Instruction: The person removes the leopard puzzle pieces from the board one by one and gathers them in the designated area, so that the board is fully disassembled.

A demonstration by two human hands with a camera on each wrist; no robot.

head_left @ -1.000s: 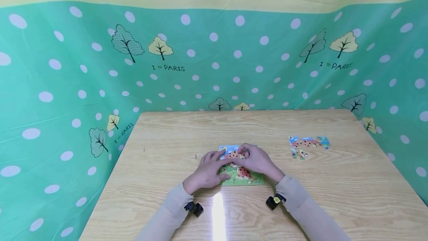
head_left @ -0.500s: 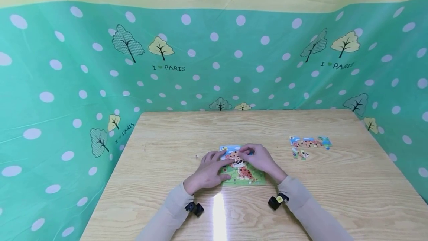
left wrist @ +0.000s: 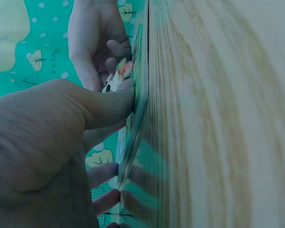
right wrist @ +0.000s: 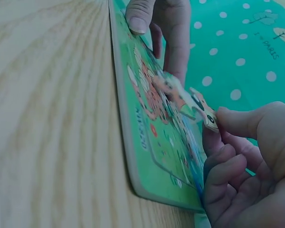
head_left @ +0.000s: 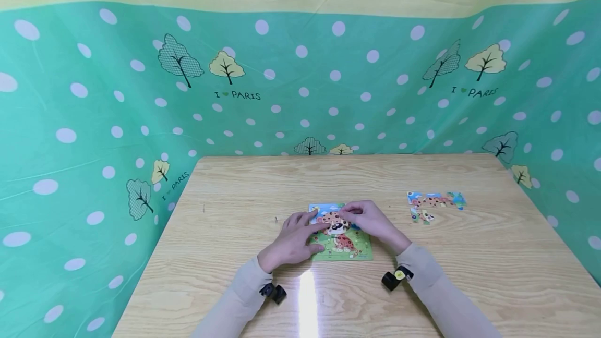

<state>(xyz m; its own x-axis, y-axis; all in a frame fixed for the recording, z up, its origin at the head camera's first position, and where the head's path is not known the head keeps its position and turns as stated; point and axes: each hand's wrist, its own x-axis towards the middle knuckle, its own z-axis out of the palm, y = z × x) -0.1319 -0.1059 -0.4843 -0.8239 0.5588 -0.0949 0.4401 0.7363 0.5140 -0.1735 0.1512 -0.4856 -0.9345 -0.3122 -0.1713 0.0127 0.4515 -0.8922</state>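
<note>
A jigsaw board point(head_left: 328, 255) with a spotted leopard on green grass lies flat mid-table. Across its left side rests my left hand point(head_left: 293, 239), fingers spread and index reaching to the leopard's face; its thumb point(left wrist: 116, 102) sits by the near edge in the left wrist view. Between thumb and fingertips my right hand point(head_left: 368, 220) pinches a puzzle piece point(right wrist: 207, 114) printed with part of the face. That piece is tilted up from the board in the right wrist view, with another raised spotted piece point(right wrist: 173, 92) beside it.
To the right on the wooden table point(head_left: 225, 192) lies a group of loose puzzle pieces point(head_left: 429, 201), with a few more pieces point(head_left: 422, 216) just in front. A green dotted curtain point(head_left: 300, 82) hangs behind and around the sides.
My right hand has shifted a little to the right over the board, uncovering more of the leopard's face. My left hand has stayed in place.
</note>
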